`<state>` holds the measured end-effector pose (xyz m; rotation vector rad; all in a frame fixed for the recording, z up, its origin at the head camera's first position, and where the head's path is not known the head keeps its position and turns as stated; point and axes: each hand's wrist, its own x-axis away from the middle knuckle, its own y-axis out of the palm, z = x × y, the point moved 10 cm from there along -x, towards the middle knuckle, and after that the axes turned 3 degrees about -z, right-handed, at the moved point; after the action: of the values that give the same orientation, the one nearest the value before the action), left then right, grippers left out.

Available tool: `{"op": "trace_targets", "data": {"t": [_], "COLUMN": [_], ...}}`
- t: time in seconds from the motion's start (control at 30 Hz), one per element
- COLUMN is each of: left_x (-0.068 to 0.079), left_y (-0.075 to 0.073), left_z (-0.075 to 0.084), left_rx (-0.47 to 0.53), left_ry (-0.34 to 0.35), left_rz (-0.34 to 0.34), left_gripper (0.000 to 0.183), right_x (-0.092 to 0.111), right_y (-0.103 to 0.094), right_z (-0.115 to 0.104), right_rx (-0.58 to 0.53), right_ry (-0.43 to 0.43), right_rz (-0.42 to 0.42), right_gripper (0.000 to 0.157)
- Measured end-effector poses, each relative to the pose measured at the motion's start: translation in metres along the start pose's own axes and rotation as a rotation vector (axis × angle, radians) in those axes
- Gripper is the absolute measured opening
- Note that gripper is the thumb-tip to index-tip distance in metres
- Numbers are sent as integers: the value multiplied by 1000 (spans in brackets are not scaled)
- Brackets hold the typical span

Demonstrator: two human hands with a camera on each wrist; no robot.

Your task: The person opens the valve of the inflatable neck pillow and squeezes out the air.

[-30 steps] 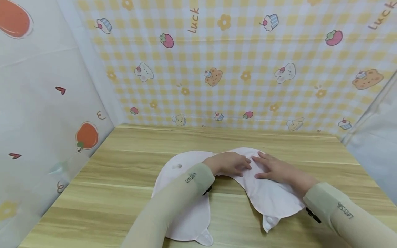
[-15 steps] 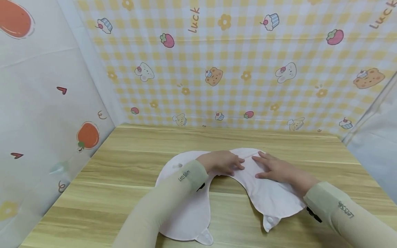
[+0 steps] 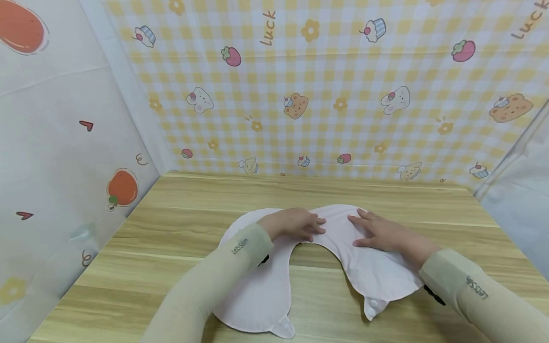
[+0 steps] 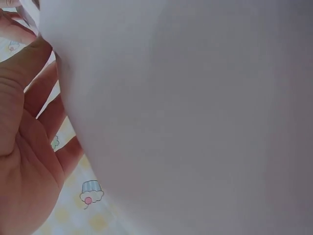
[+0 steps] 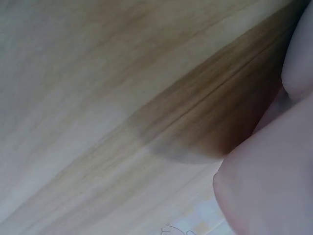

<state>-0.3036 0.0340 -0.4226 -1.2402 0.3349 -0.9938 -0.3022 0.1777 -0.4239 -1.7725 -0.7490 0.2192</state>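
A pale pink U-shaped neck pillow (image 3: 257, 305) lies on the wooden table, its curve toward the back wall. Small snap tabs end both arms of the U, a left tab (image 3: 283, 328) and a right tab (image 3: 373, 307). My left hand (image 3: 296, 224) rests on the top of the curve, fingers loosely spread. On the wrinkled right arm of the pillow lies my right hand (image 3: 379, 232), fingers spread. The left wrist view shows the pale fabric filling most of the picture beside my left palm (image 4: 29, 161). In the right wrist view, the pillow's edge (image 5: 274, 181) bulges over the wood.
The wooden tabletop (image 3: 180, 200) runs back to a yellow-checked cloth wall (image 3: 343, 71) with cartoon prints. A white printed sheet (image 3: 64, 157) hangs at the left, and another pale sheet (image 3: 523, 190) borders the right side.
My left hand has slid left along the pillow's curve, baring more pink fabric between the hands. Its sleeve now covers the small clear valve on the left arm. The right hand stays put.
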Motion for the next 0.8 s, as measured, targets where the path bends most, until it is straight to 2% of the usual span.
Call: {"op": "trace_targets", "data": {"t": [0.27, 0.43, 0.8], "left_x": [2, 2, 3], "left_y": [-1, 0, -1], "left_z": [-4, -5, -2], "left_rx": [42, 56, 43], "left_ry": [14, 5, 9], "left_rz": [29, 27, 22], "left_gripper": [44, 44, 44], "right_x": [-2, -8, -27], "right_y": [-5, -6, -3], "right_z": [-7, -17, -35], "right_rx": [95, 128, 161], "right_ry": [-40, -90, -76], "right_rz": [19, -12, -53], "right_gripper": [74, 68, 86]}}
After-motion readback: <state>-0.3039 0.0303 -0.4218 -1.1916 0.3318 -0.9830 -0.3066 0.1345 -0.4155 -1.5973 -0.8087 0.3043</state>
